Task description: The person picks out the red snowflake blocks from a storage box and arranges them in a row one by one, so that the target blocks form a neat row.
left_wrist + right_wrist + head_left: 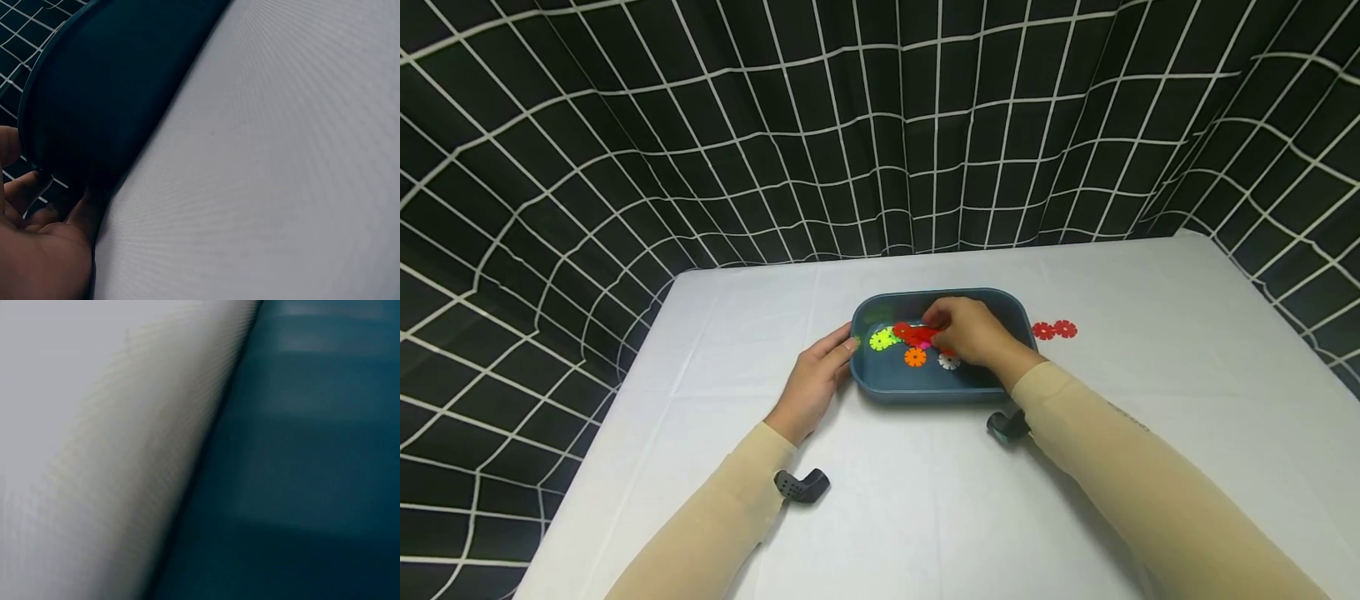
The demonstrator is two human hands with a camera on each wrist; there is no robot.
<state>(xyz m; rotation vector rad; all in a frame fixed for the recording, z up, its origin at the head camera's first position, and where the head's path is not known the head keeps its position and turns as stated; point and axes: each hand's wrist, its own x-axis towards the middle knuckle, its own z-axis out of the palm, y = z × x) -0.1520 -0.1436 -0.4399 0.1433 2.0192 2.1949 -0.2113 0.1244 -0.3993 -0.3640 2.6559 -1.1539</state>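
A shallow dark-blue plastic bin (940, 395) stands on the white table and holds several notched plastic discs. My left hand (817, 375) grips the bin's left end, the thumb at the rim and the fingers along the outer wall. The left wrist view shows those fingers against the bin's dark side. My right hand (966, 329) reaches into the bin, thumb and fingers pinching at the red notched discs (917, 335). Lime-green discs (880, 339) lie left of the red ones. An orange disc (915, 357) and a white disc (949, 362) lie nearer the front wall.
Two red discs (1054, 330) lie on the table (880, 500) just right of the bin. A black curtain with a white grid (880, 125) hangs behind the table and along both sides. Only the bin's outer wall (312, 475) and tablecloth show in the right wrist view.
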